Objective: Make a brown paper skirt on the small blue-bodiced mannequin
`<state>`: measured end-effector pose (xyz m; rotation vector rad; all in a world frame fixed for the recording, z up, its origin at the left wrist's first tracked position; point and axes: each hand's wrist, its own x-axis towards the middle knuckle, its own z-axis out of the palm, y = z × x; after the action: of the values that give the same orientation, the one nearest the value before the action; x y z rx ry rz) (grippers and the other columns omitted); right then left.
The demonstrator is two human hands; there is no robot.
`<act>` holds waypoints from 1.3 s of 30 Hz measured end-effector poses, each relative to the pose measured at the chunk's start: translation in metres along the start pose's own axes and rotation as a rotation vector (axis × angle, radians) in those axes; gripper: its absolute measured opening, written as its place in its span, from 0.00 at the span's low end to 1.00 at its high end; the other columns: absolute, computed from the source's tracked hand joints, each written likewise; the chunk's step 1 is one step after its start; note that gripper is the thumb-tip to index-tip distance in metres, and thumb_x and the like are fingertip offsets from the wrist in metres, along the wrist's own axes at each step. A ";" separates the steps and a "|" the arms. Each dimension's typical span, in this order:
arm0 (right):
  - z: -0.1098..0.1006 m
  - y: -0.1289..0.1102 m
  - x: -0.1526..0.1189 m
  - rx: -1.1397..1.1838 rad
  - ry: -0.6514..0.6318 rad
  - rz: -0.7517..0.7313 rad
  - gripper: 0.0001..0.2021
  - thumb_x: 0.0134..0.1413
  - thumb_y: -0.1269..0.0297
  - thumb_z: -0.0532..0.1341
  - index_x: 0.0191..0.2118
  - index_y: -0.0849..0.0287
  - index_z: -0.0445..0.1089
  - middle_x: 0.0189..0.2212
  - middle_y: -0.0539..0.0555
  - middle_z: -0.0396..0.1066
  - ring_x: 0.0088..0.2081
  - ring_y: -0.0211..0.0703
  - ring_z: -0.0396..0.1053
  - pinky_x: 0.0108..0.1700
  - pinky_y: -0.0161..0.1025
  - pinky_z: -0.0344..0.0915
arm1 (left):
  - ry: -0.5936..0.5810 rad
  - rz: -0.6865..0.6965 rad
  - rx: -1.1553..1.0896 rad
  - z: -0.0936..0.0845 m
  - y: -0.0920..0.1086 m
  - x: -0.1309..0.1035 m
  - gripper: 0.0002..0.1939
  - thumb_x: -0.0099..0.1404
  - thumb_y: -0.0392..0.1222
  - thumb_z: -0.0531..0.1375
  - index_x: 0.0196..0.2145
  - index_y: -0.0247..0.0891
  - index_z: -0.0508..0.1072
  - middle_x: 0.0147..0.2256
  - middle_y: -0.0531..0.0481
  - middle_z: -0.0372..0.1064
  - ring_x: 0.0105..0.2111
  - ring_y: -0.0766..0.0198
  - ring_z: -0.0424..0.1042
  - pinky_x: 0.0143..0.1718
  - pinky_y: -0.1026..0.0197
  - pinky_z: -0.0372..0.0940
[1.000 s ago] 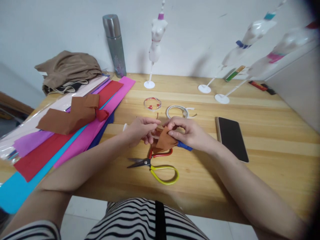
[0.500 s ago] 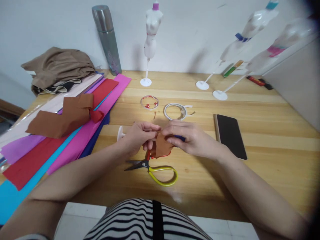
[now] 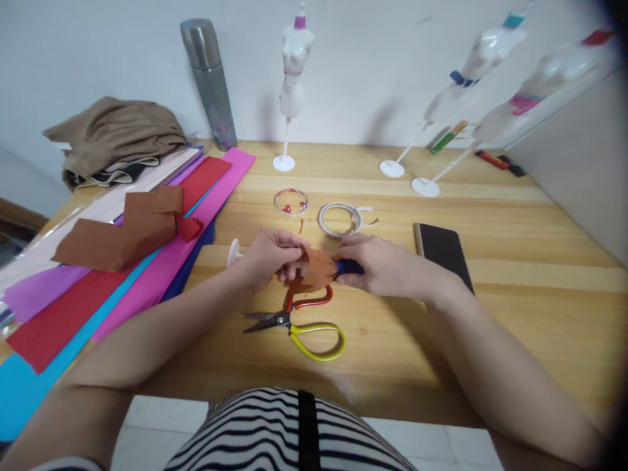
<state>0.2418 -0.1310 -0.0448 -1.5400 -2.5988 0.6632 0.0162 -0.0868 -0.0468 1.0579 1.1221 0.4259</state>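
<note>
A brown piece of crepe paper (image 3: 318,269) lies around a small form between my hands. My left hand (image 3: 275,256) pinches its left end, beside a white round base (image 3: 234,251). Fingers of my right hand (image 3: 367,265) are closed round a dark blue part (image 3: 349,267) at the brown piece's right end. Just below lie scissors (image 3: 282,319) with one red and one yellow handle, blades apart and pointing left. Above my hands are a white tape roll (image 3: 339,220) and a thin ring with red bits (image 3: 291,202).
Colored paper strips (image 3: 196,229) and a folded brown piece (image 3: 118,229) cover the left side. A phone (image 3: 444,252) lies right of my right hand. Behind stand a flask (image 3: 210,85) and white mannequins (image 3: 292,95); a green-orange tube (image 3: 449,137) lies near the wall.
My right hand has shifted off the brown paper's middle to the blue end, and more of the paper and the scissors' red handle shows. The view has shifted slightly.
</note>
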 end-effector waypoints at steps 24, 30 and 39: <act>0.015 -0.007 0.015 -0.029 0.146 0.234 0.09 0.55 0.64 0.68 0.37 0.57 0.68 0.37 0.60 0.74 0.39 0.54 0.72 0.40 0.43 0.63 | -0.037 0.323 0.130 -0.035 -0.009 0.016 0.17 0.58 0.47 0.69 0.42 0.34 0.79 0.15 0.60 0.64 0.12 0.73 0.60 0.14 0.69 0.50; 0.013 -0.008 0.018 0.013 0.169 0.321 0.09 0.54 0.64 0.68 0.36 0.56 0.67 0.36 0.58 0.75 0.38 0.52 0.72 0.38 0.42 0.61 | 0.101 0.418 0.276 -0.026 -0.009 0.010 0.14 0.53 0.47 0.71 0.28 0.37 0.73 0.16 0.61 0.59 0.16 0.75 0.56 0.19 0.69 0.48; 0.018 -0.013 0.020 0.060 0.201 0.361 0.09 0.54 0.62 0.68 0.35 0.56 0.67 0.34 0.57 0.75 0.36 0.49 0.70 0.36 0.40 0.59 | 0.298 0.435 0.416 -0.016 -0.019 0.015 0.06 0.54 0.37 0.67 0.27 0.39 0.72 0.14 0.64 0.49 0.17 0.73 0.48 0.22 0.65 0.42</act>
<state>0.2164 -0.1256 -0.0600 -1.9638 -2.1597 0.5644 0.0049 -0.0773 -0.0720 1.6576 1.2744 0.7326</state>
